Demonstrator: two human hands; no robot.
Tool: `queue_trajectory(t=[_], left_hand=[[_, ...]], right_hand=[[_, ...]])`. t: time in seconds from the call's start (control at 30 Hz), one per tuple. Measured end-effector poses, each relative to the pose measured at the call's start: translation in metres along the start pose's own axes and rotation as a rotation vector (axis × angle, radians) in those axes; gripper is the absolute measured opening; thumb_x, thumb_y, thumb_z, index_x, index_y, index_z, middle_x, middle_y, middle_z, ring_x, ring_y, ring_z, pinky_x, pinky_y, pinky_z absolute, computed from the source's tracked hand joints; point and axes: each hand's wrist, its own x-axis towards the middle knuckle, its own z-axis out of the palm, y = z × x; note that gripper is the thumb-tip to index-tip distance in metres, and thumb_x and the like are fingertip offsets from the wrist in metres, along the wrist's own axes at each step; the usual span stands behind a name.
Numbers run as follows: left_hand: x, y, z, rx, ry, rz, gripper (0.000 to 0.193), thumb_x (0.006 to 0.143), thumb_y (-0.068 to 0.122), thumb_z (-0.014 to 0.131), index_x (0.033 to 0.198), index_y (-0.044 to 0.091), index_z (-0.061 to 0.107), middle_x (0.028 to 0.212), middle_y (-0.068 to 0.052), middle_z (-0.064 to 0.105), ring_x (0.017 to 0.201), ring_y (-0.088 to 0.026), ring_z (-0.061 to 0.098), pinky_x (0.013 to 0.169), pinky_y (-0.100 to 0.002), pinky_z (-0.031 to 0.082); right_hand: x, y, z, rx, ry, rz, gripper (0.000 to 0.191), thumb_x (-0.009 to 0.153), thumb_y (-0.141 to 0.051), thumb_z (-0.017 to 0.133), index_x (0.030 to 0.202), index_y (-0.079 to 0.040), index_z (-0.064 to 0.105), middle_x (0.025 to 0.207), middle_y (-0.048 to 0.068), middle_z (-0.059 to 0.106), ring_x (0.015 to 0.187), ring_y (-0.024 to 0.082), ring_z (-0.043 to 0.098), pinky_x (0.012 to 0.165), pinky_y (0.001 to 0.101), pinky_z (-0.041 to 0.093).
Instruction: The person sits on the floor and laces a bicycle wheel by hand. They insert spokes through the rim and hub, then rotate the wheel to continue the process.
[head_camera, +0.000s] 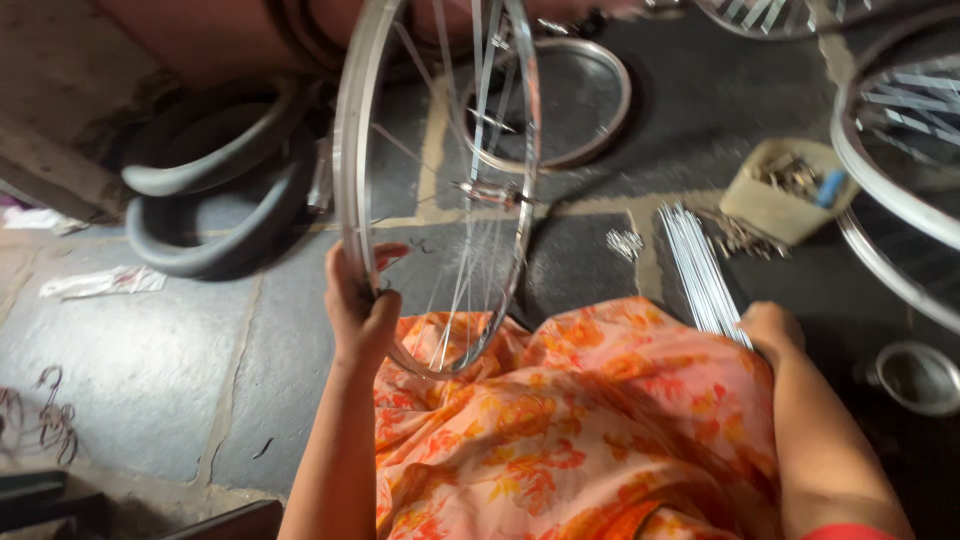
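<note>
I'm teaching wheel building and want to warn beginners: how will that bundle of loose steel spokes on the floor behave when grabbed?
The spokes are thin, long wires, so they probably flex and splay. Lying loose and unbound, they would likely slide apart and roll. The right hand sits at their near end; lifted from there, the far ends would probably droop.

Shiny metal wheel rim (352, 150), glossy metal spokes (700, 270), matt black rubber tyres (215, 210), rough stone floor (130, 350).

The single head camera is looking steeply down from close above the lap, facing forward across the stone floor (150, 360).
</note>
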Motion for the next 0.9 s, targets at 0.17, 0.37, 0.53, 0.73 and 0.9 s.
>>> queue_trajectory(t=[0.17, 0.37, 0.53, 0.73, 0.9], left_hand=[[-0.029, -0.023, 0.009, 0.214, 0.066, -0.004, 0.075, 0.066, -0.012, 0.044, 0.139, 0.003, 0.043, 0.122, -0.015, 0.073, 0.116, -0.025, 0.069, 0.108, -0.036, 0.047], [-0.087, -0.052, 0.027, 0.095, 0.115, 0.183, 0.059, 0.08, -0.007, 0.053, 0.136, 0.005, 0.041, 0.136, -0.017, 0.061, 0.13, -0.029, 0.061, 0.121, -0.043, 0.041], [-0.084, -0.031, 0.013, 0.217, 0.215, 0.183, 0.065, 0.088, 0.008, 0.072, 0.144, 0.004, 0.039, 0.138, -0.016, 0.051, 0.131, -0.027, 0.052, 0.115, -0.042, 0.039], [-0.019, 0.017, -0.014, 0.438, 0.073, 0.061, 0.079, 0.084, 0.003, 0.073, 0.153, 0.004, 0.036, 0.13, -0.018, 0.058, 0.113, -0.024, 0.058, 0.094, -0.036, 0.048], [0.01, 0.007, -0.029, 0.151, -0.004, -0.099, 0.083, 0.082, -0.009, 0.05, 0.159, 0.009, 0.026, 0.125, -0.015, 0.072, 0.101, -0.021, 0.07, 0.075, -0.027, 0.052]], right_hand=[[-0.012, 0.02, 0.013, 0.309, 0.094, 0.145, 0.029, 0.089, -0.035, 0.077, 0.101, -0.008, 0.078, 0.103, 0.018, 0.077, 0.098, 0.039, 0.073, 0.087, 0.0477, 0.056], [-0.022, 0.025, 0.016, 0.366, 0.301, -0.039, 0.024, 0.092, -0.03, 0.074, 0.1, -0.008, 0.075, 0.102, 0.018, 0.075, 0.097, 0.04, 0.071, 0.084, 0.0477, 0.055], [-0.028, 0.028, 0.013, 0.374, 0.529, -0.275, 0.017, 0.094, -0.021, 0.074, 0.096, -0.005, 0.072, 0.099, 0.018, 0.072, 0.097, 0.039, 0.068, 0.083, 0.0464, 0.054], [-0.057, 0.0, -0.018, 0.895, 0.494, -0.371, 0.024, 0.101, -0.005, 0.067, 0.124, -0.001, 0.059, 0.096, 0.011, 0.07, 0.086, 0.019, 0.067, 0.076, 0.0317, 0.053], [-0.065, -0.065, -0.048, 1.395, 0.35, -0.598, 0.029, 0.108, -0.003, 0.062, 0.133, 0.001, 0.05, 0.1, 0.008, 0.065, 0.09, 0.014, 0.064, 0.083, 0.0291, 0.054]])
